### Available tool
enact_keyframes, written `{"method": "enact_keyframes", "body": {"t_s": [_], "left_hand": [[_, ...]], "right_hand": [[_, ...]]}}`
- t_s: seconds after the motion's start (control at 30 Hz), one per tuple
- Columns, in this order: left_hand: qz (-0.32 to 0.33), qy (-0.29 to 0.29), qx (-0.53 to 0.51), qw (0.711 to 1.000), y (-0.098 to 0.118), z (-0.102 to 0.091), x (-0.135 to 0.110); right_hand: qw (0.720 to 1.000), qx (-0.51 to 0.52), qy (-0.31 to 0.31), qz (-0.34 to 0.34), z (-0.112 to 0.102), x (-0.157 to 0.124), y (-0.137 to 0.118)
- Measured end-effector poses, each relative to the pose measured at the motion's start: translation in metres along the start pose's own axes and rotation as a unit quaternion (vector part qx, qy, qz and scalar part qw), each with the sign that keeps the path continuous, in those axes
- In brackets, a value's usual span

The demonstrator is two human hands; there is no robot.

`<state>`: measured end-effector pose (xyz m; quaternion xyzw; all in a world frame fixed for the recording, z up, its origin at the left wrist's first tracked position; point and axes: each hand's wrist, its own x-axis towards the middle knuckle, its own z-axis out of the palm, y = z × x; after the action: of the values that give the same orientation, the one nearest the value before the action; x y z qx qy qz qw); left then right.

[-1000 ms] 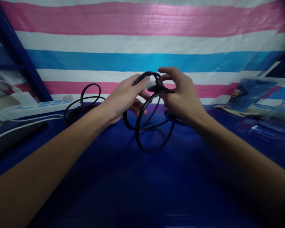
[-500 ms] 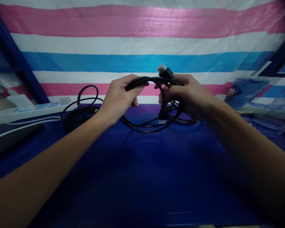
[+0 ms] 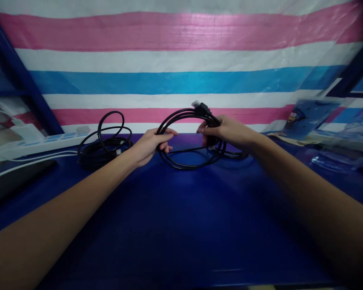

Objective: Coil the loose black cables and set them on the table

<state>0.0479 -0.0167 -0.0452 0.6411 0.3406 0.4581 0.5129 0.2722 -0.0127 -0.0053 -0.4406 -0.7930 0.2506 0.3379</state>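
Note:
A black cable (image 3: 186, 166) with flat plugs, like an HDMI cable, is wound into a loose upright coil between my hands. My left hand (image 3: 151, 146) is closed around the coil's left side, thumb over the strands. On the opposite side, my right hand (image 3: 226, 131) pinches the strands together. One plug (image 3: 202, 108) with a pale cap sticks up above my right fingers. The other plug (image 3: 211, 141) hangs lower, partly hidden behind those fingers. The coil's lower edge is at or just above the blue table (image 3: 181, 225); contact is hard to tell.
Another black coiled cable (image 3: 101, 151) lies to the left. More black cable (image 3: 234, 155) rests behind my right hand. At the left are a white power strip (image 3: 53, 141) and a dark flat phone-like object (image 3: 21, 181). Plastic packaging (image 3: 335, 155) lies at right, before a striped sheet (image 3: 181, 82).
Both hands have lowered the coil toward the table. My left hand has slid left and down to the coil's side, and the loop now looks rounder and more open.

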Motion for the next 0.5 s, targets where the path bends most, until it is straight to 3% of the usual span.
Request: {"method": "enact_keyframes", "body": {"t_s": [0.13,0.2,0.3,0.37,0.43,0.5], "left_hand": [[0.049,0.014,-0.076,0.996,0.012,0.008,-0.004],[0.056,-0.013,-0.037,0.998,0.017,0.006,-0.004],[0.004,-0.066,0.129,0.99,0.016,-0.006,-0.001],[-0.013,-0.05,0.206,0.977,0.012,-0.013,0.001],[-0.004,-0.018,0.186,0.982,0.008,-0.013,0.002],[0.007,-0.008,0.089,0.996,0.006,-0.006,0.002]], "right_hand": [[0.989,0.069,0.121,-0.058,0.003,-0.002,-0.006],[0.992,0.068,0.084,-0.058,0.0,-0.003,-0.006],[0.997,0.015,-0.075,0.005,-0.009,-0.004,0.0],[0.99,-0.023,-0.135,0.038,-0.014,-0.004,0.005],[0.992,-0.026,-0.119,0.037,-0.014,-0.003,0.007],[0.998,0.031,-0.055,0.009,-0.01,-0.003,0.006]]}}
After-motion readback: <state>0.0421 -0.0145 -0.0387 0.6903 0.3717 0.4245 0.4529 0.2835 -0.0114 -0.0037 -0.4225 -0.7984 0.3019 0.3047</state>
